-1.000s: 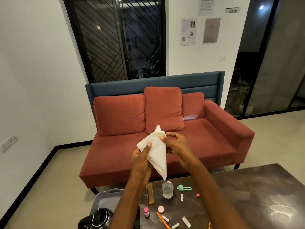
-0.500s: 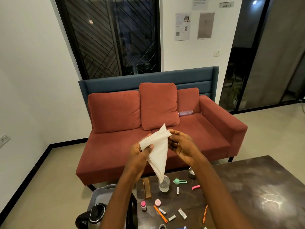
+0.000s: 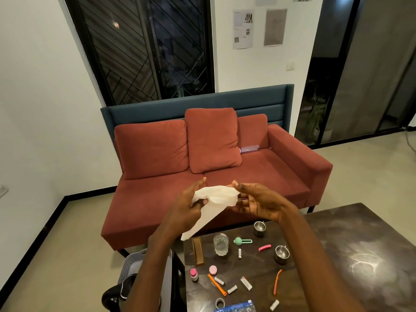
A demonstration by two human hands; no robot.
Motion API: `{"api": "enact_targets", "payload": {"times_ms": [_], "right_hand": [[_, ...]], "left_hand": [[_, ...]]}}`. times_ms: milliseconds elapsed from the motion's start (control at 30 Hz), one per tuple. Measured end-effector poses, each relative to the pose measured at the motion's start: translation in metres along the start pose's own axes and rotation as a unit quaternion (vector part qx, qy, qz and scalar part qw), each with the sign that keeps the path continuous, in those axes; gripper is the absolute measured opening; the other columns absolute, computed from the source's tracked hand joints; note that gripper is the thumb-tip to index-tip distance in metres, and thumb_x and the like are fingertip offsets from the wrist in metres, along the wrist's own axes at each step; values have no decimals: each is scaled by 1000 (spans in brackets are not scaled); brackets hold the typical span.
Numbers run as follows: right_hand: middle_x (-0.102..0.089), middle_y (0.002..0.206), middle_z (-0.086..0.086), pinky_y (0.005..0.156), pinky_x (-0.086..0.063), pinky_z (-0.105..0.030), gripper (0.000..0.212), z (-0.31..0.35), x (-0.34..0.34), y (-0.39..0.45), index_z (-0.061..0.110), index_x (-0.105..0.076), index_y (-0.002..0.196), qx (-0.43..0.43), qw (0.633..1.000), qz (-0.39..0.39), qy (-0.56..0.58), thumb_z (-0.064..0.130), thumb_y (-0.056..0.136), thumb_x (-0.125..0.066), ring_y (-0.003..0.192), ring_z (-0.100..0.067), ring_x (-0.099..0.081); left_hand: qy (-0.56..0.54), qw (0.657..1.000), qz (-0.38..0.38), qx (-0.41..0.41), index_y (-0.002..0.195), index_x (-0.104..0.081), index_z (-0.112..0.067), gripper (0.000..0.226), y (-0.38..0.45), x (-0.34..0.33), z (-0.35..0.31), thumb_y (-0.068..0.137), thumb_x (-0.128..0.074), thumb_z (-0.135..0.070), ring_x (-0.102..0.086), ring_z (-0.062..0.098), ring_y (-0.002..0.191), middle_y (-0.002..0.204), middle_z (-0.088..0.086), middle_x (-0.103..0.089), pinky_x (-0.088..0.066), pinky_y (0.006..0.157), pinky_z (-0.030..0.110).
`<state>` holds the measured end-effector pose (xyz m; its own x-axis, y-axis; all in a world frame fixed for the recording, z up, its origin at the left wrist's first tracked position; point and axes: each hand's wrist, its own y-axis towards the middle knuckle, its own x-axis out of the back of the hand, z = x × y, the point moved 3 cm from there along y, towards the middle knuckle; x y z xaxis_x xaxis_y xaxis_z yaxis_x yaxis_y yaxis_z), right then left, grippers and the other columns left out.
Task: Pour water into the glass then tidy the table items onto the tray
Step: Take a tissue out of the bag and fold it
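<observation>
Above the table's far left corner, my left hand (image 3: pixel 189 208) grips a crumpled white tissue (image 3: pixel 213 201). My right hand (image 3: pixel 258 202) holds the tissue's right end between thumb and fingers, and its tail hangs down to the left. Below them a clear glass (image 3: pixel 221 244) with water stands on the dark marble table (image 3: pixel 360 255). A grey tray (image 3: pixel 131 264) sits off the table's left edge, partly hidden by my left arm. A black kettle (image 3: pixel 112 299) is beside it at the bottom.
Scattered on the table are two steel cups (image 3: pixel 259 228) (image 3: pixel 281 254), a green clip (image 3: pixel 242 240), a pink clip (image 3: pixel 265 247), a brown case (image 3: pixel 198 251), a pink-capped bottle (image 3: pixel 194 275), orange sticks, small tubes and a tape roll (image 3: pixel 220 302). A red sofa (image 3: pixel 213 176) stands behind.
The tissue has been bunched from an upright open sheet into a flatter crumpled wad between both hands. My view has tipped down, showing more of the table.
</observation>
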<state>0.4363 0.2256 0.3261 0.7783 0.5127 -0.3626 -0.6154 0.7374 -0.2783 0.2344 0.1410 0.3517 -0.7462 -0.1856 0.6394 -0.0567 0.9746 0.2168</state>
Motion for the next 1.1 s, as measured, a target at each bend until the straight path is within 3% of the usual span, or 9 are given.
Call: {"api": "enact_targets", "payload": {"times_ms": [133,267,467,567,633,733,833,933,1100], "right_hand": [[-71,112,-16,72,-60,-29,41,0,-1,-6,3,-71,113,-12,999,38,-21,23,78,-77,92,-21,-71],[-71,111,-15,64,-58,-25,55,-2,-1,-6,-3,-62,124,-28,998,25,-53,13,74,-80,89,-19,-70],[-72,104,-10,54,-51,-19,57,-12,4,-5,-3,-63,123,-47,994,9,-99,18,74,-82,78,-11,-64],[-67,86,-1,47,-43,-17,59,-19,6,0,-3,-66,119,-46,992,-22,-115,21,69,-87,59,-4,-48],[-65,77,4,49,-44,-17,54,-24,6,1,-2,-68,117,-38,993,-30,-109,21,72,-86,53,-2,-43],[-73,101,-9,66,-56,-25,53,-27,7,-2,-2,-67,119,-25,998,-5,-61,18,73,-85,73,-10,-66],[-68,118,-21,78,-59,-34,54,-30,8,-4,-9,-58,124,-25,999,22,5,5,76,-79,94,-24,-71],[-71,102,-17,72,-61,-31,39,-32,7,-5,-6,-60,120,-24,999,27,28,-5,82,-71,80,-19,-71],[-71,80,-8,50,-54,-18,36,-30,3,-7,0,-59,115,-33,999,2,-7,-7,81,-72,60,-10,-65]], "left_hand": [[-6,1000,11,-13,146,-41,-27,58,-1,0,-6,94,-60,-9,-49,9,118,141,-5,-52,-45,98,26],[3,998,57,-32,145,-43,-23,57,-4,-1,-15,93,-61,-9,-54,17,120,138,-1,-55,-50,100,37],[36,993,69,-87,135,-57,-22,48,-8,2,-24,90,-62,-3,-61,8,107,122,-5,-67,-54,88,29],[71,988,65,-124,128,-63,-19,47,-9,4,-29,86,-60,3,-63,2,94,109,-8,-71,-50,77,16],[89,985,65,-136,125,-65,-21,47,-10,6,-30,85,-57,3,-64,4,87,102,-8,-72,-49,69,17],[117,983,64,-129,117,-68,-21,39,-9,8,-25,86,-56,0,-63,8,84,98,-6,-72,-52,69,28],[140,982,61,-114,105,-70,-17,29,-7,10,-20,86,-57,0,-59,13,75,90,-1,-71,-46,63,34],[144,981,67,-110,110,-71,-15,33,-9,10,-19,85,-56,1,-59,14,75,92,0,-72,-50,63,38],[127,982,79,-117,93,-72,-14,27,-13,9,-19,83,-54,5,-52,12,62,74,-3,-65,-42,58,38]]}}
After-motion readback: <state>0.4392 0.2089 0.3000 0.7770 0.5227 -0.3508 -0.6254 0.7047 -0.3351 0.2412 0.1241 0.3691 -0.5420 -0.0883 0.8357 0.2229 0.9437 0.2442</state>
